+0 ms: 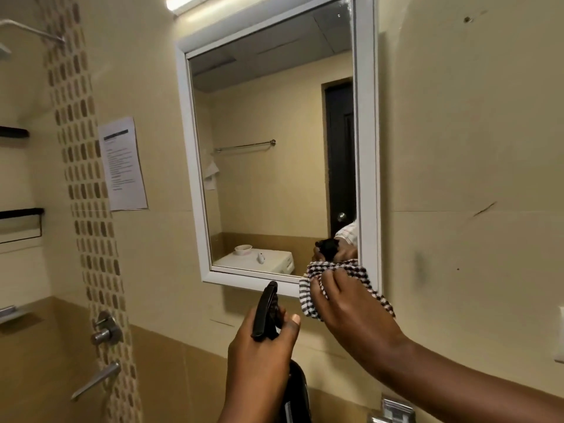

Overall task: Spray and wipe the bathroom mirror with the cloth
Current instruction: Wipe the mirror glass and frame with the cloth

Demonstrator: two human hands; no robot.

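Your right hand (345,300) presses checked woven cloth (341,270) on mirror (274,148) corner (white frame); left hand (259,355) grips black spray bottle (267,312).

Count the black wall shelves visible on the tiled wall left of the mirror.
2. One thin black wall shelf sits at the left edge, level with the paper notice; the second black shelf is directly below it. More may lie outside the frame.

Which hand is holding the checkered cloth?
The right hand presses the checkered cloth on the mirror's bottom right corner. The left hand grips the black spray bottle.
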